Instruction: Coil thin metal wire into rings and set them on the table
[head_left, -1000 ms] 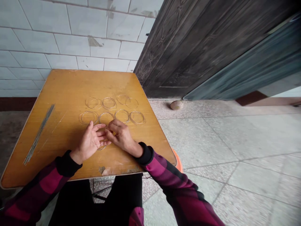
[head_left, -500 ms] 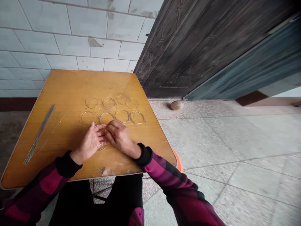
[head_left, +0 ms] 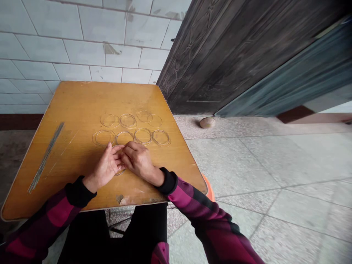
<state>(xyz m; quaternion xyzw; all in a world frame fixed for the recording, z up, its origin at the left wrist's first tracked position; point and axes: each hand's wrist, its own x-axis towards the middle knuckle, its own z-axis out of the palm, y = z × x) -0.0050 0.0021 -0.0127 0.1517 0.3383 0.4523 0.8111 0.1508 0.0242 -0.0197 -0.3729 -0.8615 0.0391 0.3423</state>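
Near the front of the wooden table, my left hand is turned palm inward, its fingers curled around a thin metal wire ring. My right hand meets it fingertip to fingertip and pinches the same ring. Most of that ring is hidden by my fingers; only small arcs show. Just beyond my hands lie more wire rings in two rough rows, some overlapping. To the left rests a bundle of straight wires, with a few loose wires beside it.
The wooden table has a chipped front edge and stands against a white tiled wall. A dark carved door is at the right, with a roundish object on the floor before it. Something orange shows beside the table's right corner.
My right hand has shifted very slightly left, closer over the left fingertips. The rings and wires on the table stay where they were.
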